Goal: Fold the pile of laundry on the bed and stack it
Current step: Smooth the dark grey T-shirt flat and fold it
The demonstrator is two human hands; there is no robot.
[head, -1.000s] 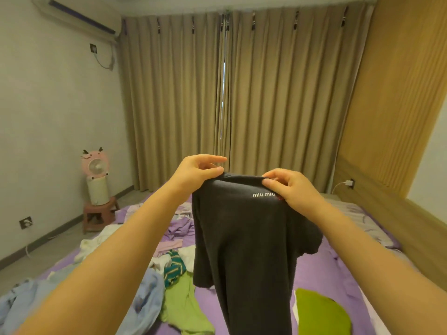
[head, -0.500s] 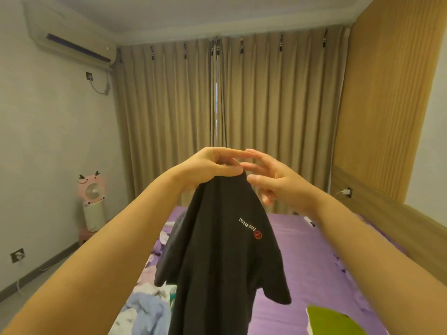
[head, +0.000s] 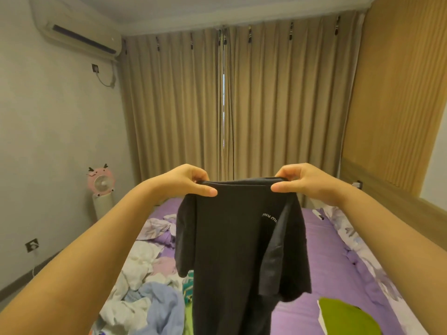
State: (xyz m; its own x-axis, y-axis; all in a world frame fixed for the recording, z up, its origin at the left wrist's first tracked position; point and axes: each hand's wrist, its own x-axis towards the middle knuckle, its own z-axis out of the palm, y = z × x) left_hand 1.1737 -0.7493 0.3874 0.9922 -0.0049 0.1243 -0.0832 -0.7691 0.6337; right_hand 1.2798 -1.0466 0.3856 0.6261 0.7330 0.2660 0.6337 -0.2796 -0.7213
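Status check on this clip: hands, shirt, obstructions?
Left hand and right hand pinch black T-shirt by its top edge. Shirt hangs above bed. Nothing obstructing.

The black shirt (head: 238, 240) has small white letters on it, a little right of the middle of the frame. They say "miu m" and then a fold in the cloth hides the rest. No other words or numbers can be read anywhere else in the room
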